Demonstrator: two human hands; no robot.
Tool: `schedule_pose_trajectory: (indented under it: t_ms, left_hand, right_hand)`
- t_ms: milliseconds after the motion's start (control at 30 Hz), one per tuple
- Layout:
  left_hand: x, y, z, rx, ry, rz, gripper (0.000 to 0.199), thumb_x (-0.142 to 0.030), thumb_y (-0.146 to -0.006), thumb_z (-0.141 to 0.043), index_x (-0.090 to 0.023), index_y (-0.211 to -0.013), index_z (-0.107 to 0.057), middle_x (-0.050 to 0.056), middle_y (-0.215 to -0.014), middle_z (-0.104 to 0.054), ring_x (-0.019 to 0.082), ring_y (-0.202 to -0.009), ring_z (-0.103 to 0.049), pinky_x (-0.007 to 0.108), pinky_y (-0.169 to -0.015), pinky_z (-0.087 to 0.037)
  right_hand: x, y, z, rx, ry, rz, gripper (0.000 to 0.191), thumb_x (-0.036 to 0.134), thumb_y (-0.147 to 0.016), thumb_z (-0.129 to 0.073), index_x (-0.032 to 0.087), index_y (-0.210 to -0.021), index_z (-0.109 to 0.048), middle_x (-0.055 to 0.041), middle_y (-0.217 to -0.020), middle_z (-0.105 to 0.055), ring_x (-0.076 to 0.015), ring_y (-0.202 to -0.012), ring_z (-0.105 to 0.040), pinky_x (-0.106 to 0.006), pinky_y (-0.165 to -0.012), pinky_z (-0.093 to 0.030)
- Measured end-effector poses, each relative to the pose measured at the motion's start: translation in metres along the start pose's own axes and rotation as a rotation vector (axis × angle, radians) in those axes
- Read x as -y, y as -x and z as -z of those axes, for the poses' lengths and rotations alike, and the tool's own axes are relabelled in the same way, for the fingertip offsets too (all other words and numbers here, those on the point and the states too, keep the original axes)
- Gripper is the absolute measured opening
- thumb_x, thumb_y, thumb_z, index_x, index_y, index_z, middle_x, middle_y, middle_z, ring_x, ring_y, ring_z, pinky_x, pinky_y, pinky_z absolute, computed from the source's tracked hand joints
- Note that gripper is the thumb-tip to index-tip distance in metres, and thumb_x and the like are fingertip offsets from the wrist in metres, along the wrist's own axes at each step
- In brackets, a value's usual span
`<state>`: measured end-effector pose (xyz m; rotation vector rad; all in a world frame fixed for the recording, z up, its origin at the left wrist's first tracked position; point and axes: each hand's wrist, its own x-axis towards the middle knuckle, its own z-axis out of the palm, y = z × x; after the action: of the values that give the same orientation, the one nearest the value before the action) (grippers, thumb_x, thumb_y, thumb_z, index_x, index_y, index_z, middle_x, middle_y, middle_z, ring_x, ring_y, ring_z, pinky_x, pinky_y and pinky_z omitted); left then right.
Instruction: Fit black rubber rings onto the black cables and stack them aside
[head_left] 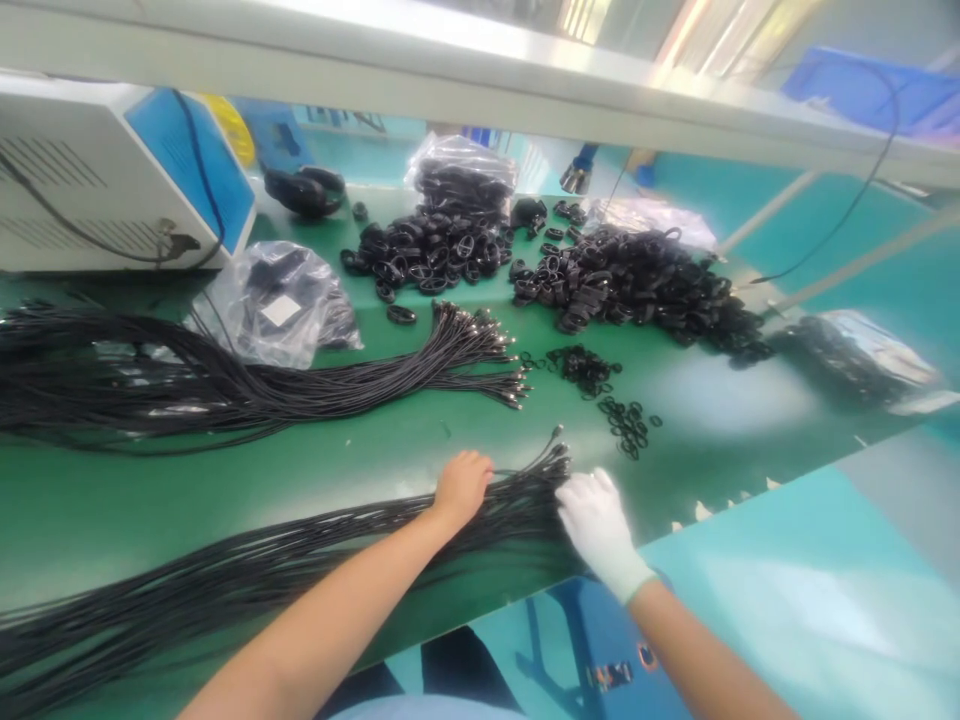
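A long bundle of black cables runs across the near side of the green table, its connector ends fanned out at the right. My left hand, bare, is closed on the bundle a little behind those ends. In a white glove, my right hand has its fingers curled at the cable ends; the fingertips are partly hidden. Just beyond it lie small black rings and a denser heap of rings. A second bundle of black cables rests farther back, with metal-tipped ends pointing right.
Piles of black oval parts and more black parts cover the table's back. Clear plastic bags stand among them. A white-and-blue machine sits at back left, and a shelf beam crosses above. The table's edge slants along the right.
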<state>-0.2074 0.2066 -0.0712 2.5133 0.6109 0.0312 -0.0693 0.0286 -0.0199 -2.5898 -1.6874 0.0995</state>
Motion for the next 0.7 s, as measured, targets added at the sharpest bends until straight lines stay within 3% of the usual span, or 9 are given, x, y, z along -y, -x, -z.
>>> schedule_pose_trajectory:
  t_ms: [67, 167, 267, 333, 433, 533, 700]
  left_hand:
    - [-0.006, -0.002, 0.002, 0.004, -0.001, -0.004, 0.019, -0.029, -0.089, -0.048, -0.021, -0.1, -0.061, 0.007, -0.097, -0.058, 0.023, -0.097, -0.051, 0.037, -0.083, -0.04]
    - [-0.024, -0.014, -0.002, 0.029, 0.016, -0.066, 0.034, -0.038, -0.083, -0.057, -0.022, -0.113, -0.055, 0.008, -0.109, -0.056, 0.026, -0.105, -0.047, 0.039, -0.088, -0.038]
    - [-0.036, -0.029, -0.012, 0.095, 0.04, -0.105, 0.018, -0.032, -0.082, -0.059, -0.024, -0.098, -0.062, 0.004, -0.098, -0.06, 0.022, -0.097, -0.053, 0.033, -0.084, -0.04]
    - [-0.035, -0.037, -0.017, 0.111, 0.051, -0.076, 0.013, -0.026, -0.087, -0.051, -0.023, -0.092, -0.063, 0.003, -0.092, -0.061, 0.019, -0.09, -0.056, 0.03, -0.078, -0.042]
    - [-0.03, -0.046, -0.017, 0.082, 0.05, -0.006, 0.023, -0.023, -0.092, -0.039, -0.023, -0.098, -0.061, 0.003, -0.096, -0.06, 0.017, -0.091, -0.056, 0.029, -0.078, -0.043]
    - [-0.034, -0.051, -0.013, 0.054, 0.028, 0.016, 0.021, -0.029, -0.09, -0.044, -0.022, -0.103, -0.06, 0.006, -0.101, -0.059, 0.021, -0.099, -0.052, 0.033, -0.082, -0.042]
    - [-0.052, -0.056, -0.018, 0.081, 0.013, -0.043, 0.023, -0.033, -0.082, -0.058, -0.023, -0.103, -0.059, 0.006, -0.102, -0.058, 0.024, -0.099, -0.051, 0.036, -0.084, -0.041]
  right_hand:
    - [0.003, 0.017, -0.001, -0.003, -0.006, -0.029, 0.019, 0.015, -0.083, -0.048, 0.018, -0.093, -0.064, -0.0082, -0.1, -0.062, -0.0246, -0.1, -0.051, -0.043, -0.101, -0.025]
    - [0.013, 0.045, -0.009, -0.005, -0.006, -0.084, 0.024, 0.018, -0.085, -0.046, 0.018, -0.104, -0.061, -0.01, -0.107, -0.06, -0.0256, -0.099, -0.051, -0.039, -0.092, -0.036]
    - [0.018, 0.066, -0.024, 0.019, 0.005, -0.114, 0.032, 0.013, -0.08, -0.048, 0.018, -0.11, -0.058, -0.0109, -0.106, -0.06, -0.0259, -0.091, -0.054, -0.036, -0.08, -0.042]
    - [0.013, 0.069, -0.034, 0.028, 0.012, -0.131, 0.032, 0.01, -0.079, -0.047, 0.018, -0.107, -0.06, -0.0103, -0.102, -0.061, -0.0248, -0.087, -0.055, -0.034, -0.075, -0.043]
    - [-0.004, 0.057, -0.041, 0.027, 0.008, -0.137, 0.023, 0.011, -0.083, -0.045, 0.019, -0.092, -0.063, -0.0088, -0.094, -0.062, -0.0236, -0.086, -0.055, -0.033, -0.078, -0.041]
    - [-0.013, 0.047, -0.037, 0.018, -0.009, -0.132, 0.02, 0.012, -0.085, -0.045, 0.019, -0.088, -0.063, -0.0084, -0.092, -0.061, -0.0233, -0.087, -0.054, -0.034, -0.081, -0.039]
    - [0.013, 0.071, -0.031, 0.028, -0.041, -0.1, 0.022, 0.014, -0.085, -0.043, 0.022, -0.089, -0.063, -0.0058, -0.088, -0.062, -0.0214, -0.081, -0.055, -0.032, -0.075, -0.041]
